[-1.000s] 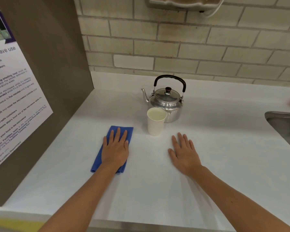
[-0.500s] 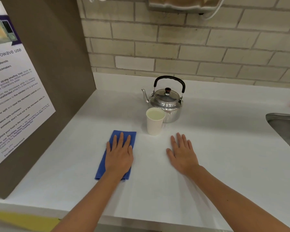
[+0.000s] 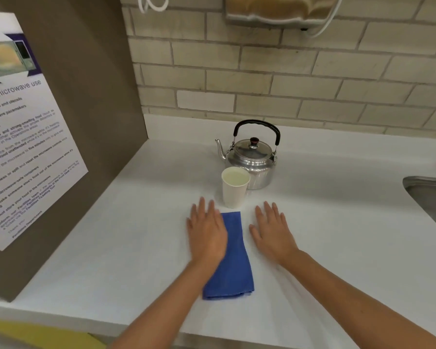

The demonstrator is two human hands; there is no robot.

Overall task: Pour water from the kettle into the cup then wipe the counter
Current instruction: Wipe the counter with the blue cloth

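A steel kettle (image 3: 252, 159) with a black handle stands at the back of the white counter (image 3: 337, 235), spout pointing left. Touching its front is a white paper cup (image 3: 234, 188) holding water. Just in front of the cup a folded blue cloth (image 3: 233, 260) lies flat on the counter. My left hand (image 3: 206, 233) rests flat with fingers spread, its right side over the cloth's left edge. Right of the cloth, my right hand (image 3: 272, 230) lies flat on the bare counter with nothing in it.
A steel sink (image 3: 431, 197) is set into the counter at the right edge. On the left a brown side panel (image 3: 98, 122) carries a microwave notice (image 3: 22, 147). A brick wall runs behind, with a paper towel dispenser (image 3: 280, 8) above the kettle.
My left hand has slid the blue cloth to the right, from left of the cup to just in front of it, beside my right hand. The right hand has stayed put.
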